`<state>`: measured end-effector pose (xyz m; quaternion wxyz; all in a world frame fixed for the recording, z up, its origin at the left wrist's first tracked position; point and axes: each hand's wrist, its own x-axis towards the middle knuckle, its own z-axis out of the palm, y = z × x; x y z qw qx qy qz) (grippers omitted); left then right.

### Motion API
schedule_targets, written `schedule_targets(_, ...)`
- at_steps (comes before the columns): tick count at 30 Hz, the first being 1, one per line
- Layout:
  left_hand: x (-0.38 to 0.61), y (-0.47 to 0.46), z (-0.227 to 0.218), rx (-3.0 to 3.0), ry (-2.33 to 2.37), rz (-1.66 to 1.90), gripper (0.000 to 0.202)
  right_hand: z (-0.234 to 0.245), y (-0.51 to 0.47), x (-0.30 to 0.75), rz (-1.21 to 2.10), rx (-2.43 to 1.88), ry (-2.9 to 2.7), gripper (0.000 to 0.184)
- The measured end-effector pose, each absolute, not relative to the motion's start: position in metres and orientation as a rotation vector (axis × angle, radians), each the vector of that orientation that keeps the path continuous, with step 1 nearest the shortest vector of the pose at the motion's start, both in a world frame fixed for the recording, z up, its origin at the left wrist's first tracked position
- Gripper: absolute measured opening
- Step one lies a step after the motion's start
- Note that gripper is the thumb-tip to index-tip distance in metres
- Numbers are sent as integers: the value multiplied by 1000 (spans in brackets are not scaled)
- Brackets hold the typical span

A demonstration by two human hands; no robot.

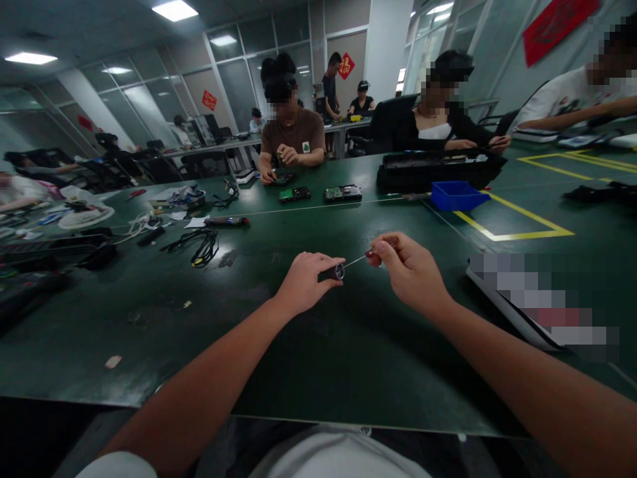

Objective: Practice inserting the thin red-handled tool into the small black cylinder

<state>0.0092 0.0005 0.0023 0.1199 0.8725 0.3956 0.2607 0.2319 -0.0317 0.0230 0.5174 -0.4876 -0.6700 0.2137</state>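
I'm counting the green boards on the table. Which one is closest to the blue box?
The longer board on the picture's right; it lies nearest the blue box. The smaller green board sits further left, before the person in brown.

The dark green surface [279, 345] lies bare under and near both hands. Far left, a coiled black cable [199, 247] blocks the way; far right, a blue bin [455, 196]; near right, a flat white-edged panel [517, 312].
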Motion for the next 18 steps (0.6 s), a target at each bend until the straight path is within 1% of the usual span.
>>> schedule_targets(7, 7, 7, -2, 2576, 1217, 678, 42, 22, -29, 235, 366, -1258, -1726, 23)
schedule_targets(13, 7, 9, -4, 2578, 1195, 688, 42, 20, -30, 234, 418, -1210, -1651, 27)
schedule_targets(18, 9, 6, -2, 2572, 1185, 698, 42, 19, -31, 231, 476, -1186, -1682, 26)
